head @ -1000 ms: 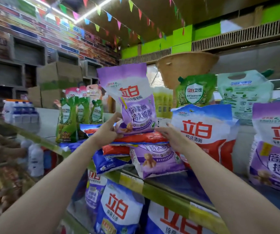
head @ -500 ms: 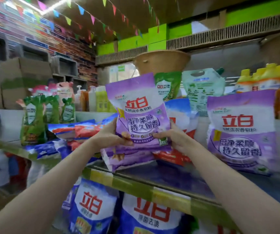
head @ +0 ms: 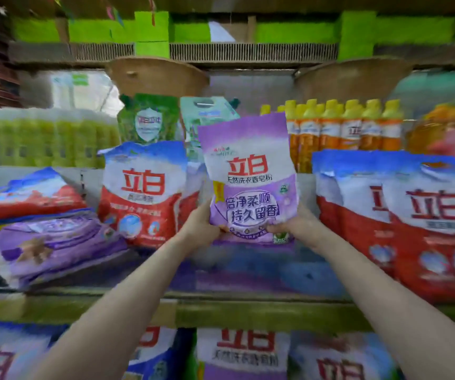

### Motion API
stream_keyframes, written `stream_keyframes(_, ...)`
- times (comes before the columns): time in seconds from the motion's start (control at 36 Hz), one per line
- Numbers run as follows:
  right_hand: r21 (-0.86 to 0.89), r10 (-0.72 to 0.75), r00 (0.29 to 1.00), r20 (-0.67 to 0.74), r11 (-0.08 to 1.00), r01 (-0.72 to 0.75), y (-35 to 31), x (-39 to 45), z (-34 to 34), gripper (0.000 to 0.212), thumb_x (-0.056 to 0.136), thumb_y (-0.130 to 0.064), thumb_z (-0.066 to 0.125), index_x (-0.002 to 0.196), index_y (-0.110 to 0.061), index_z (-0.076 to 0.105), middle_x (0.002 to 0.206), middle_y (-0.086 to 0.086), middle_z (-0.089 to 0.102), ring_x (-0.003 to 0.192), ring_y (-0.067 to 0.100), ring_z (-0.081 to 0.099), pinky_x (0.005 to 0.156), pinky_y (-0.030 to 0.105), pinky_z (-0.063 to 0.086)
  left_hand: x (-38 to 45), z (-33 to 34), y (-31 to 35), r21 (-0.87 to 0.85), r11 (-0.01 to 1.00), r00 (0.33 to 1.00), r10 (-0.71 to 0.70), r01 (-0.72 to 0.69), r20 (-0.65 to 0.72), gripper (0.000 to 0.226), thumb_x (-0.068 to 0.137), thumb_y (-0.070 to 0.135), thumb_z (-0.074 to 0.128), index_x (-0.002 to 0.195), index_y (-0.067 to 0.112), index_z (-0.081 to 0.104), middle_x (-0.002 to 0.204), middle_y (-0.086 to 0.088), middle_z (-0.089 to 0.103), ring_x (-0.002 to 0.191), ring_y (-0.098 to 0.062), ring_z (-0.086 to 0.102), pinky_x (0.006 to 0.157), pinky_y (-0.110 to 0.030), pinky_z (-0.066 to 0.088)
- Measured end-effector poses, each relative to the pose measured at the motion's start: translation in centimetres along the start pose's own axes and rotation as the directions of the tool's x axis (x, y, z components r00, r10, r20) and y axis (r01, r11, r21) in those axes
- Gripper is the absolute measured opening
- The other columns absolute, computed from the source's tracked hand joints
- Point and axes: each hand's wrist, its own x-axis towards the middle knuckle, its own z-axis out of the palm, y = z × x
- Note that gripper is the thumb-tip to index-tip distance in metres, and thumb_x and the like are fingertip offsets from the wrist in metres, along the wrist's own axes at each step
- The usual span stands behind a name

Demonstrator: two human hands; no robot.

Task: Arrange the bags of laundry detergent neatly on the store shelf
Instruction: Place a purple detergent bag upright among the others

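I hold a purple detergent bag (head: 249,179) upright over the gap in the middle of the shelf (head: 237,275). My left hand (head: 200,227) grips its lower left corner and my right hand (head: 293,224) grips its lower right corner. Left of it stands a red and blue detergent bag (head: 142,193). On the right stand more red and blue bags (head: 401,215). A pile of flat purple and red bags (head: 48,239) lies at the far left of the shelf.
Behind the bags stand orange bottles with yellow caps (head: 344,127), green refill pouches (head: 148,119) and pale green bottles (head: 48,141). More detergent bags (head: 242,352) fill the shelf below. The shelf's front edge (head: 248,311) runs across the view.
The purple bag has gone from above the flat pile at the left to the gap between the upright red bags, still in both hands. The view has swung to the right.
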Motion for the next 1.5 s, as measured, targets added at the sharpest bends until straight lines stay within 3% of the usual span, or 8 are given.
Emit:
stream_keyframes(0.08,-0.079,-0.022,0.999,0.048,0.997,0.026,2.8,-0.7,-0.5,0.065,0.067,0.008,0.078,0.125,0.000,0.050,0.114,0.010,0.064,0.079,-0.001,0.066,0.070,0.019,0.052,-0.6,1.7,-1.4,0.094,0.994,0.997,-0.056,0.051,0.050,0.105,0.048,0.037,0.071,0.143,0.010,0.035,0.120,-0.015,0.064,0.108,-0.016,0.057,0.096,-0.033,0.047)
stream_keyframes(0.19,-0.158,-0.009,0.997,0.073,0.987,0.020,3.2,-0.8,-1.0,0.102,0.052,-0.027,0.090,0.137,-0.019,0.036,0.126,-0.002,0.061,0.113,0.014,0.060,0.088,0.032,0.055,-1.4,1.8,-1.8,0.298,0.954,0.999,-0.038,0.037,-0.002,0.085,0.077,0.032,0.073,0.144,0.014,0.024,0.118,-0.018,0.065,0.108,-0.034,0.061,0.081,-0.034,0.047)
stream_keyframes(0.28,-0.212,-0.033,0.997,0.067,0.976,0.047,3.9,-0.6,-1.3,0.115,0.042,-0.053,0.087,0.137,-0.026,0.030,0.130,-0.008,0.056,0.118,0.014,0.055,0.100,0.044,0.047,-2.0,1.9,-1.3,0.266,0.964,1.000,-0.011,0.007,0.012,0.072,0.080,0.030,0.072,0.135,0.013,0.030,0.114,-0.005,0.065,0.105,-0.022,0.062,0.077,-0.027,0.043)
stream_keyframes(0.39,-0.270,-0.056,0.998,0.038,0.961,0.064,3.7,-1.1,-1.0,0.094,0.064,-0.036,0.084,0.139,-0.018,0.031,0.134,-0.007,0.049,0.121,0.014,0.051,0.104,0.037,0.042,-2.3,2.1,0.0,0.183,0.983,1.000,0.004,-0.003,-0.005,0.069,0.081,0.037,0.070,0.134,0.017,0.031,0.109,0.008,0.056,0.104,-0.010,0.054,0.080,-0.019,0.036)
stream_keyframes(0.86,-0.349,-0.089,0.996,-0.026,0.934,0.075,3.5,-0.7,-1.0,0.096,0.064,-0.035,0.084,0.139,-0.012,0.030,0.136,0.003,0.047,0.127,0.022,0.045,0.103,0.035,0.040,-1.3,2.4,-0.4,0.275,0.955,0.993,-0.094,0.108,-0.065,0.055,0.086,0.022,0.066,0.129,0.008,0.035,0.123,-0.015,0.062,0.111,-0.030,0.059,0.091,-0.033,0.046)
stream_keyframes(1.11,-0.702,-0.425,0.887,-0.179,0.687,0.187,1.0,-2.7,-0.2,0.088,0.056,-0.041,0.086,0.116,-0.001,0.036,0.112,0.012,0.034,0.109,0.026,0.035,0.095,0.037,0.037,-2.3,2.4,1.0,0.368,0.914,0.985,-0.164,0.172,-0.053,0.063,0.085,0.024,0.067,0.135,0.011,0.031,0.125,-0.014,0.060,0.111,-0.032,0.058,0.086,-0.031,0.044)
stream_keyframes(1.33,-0.851,-0.854,0.496,0.154,0.140,0.506,-1.1,-3.2,4.4,0.041,0.064,0.006,0.067,0.099,-0.006,0.049,0.102,0.010,0.039,0.087,0.027,0.044,0.066,0.042,0.053,-6.3,-4.5,1.8,0.555,0.829,0.995,-0.019,0.069,-0.095,0.031,0.081,0.014,0.066,0.109,0.005,0.059,0.104,-0.008,0.067,0.099,-0.025,0.061,0.078,-0.027,0.045)
stream_keyframes(1.5,-0.734,-0.744,0.593,0.308,0.211,0.646,-5.4,-3.3,13.7,0.025,0.064,-0.003,0.059,0.089,-0.003,0.061,0.089,0.015,0.060,0.078,0.035,0.062,0.060,0.036,0.054,-10.1,-12.2,1.3,0.566,0.774,0.892,0.005,0.283,-0.453,0.022,0.081,0.013,0.062,0.100,0.003,0.065,0.097,-0.015,0.067,0.092,-0.030,0.062,0.078,-0.033,0.046)
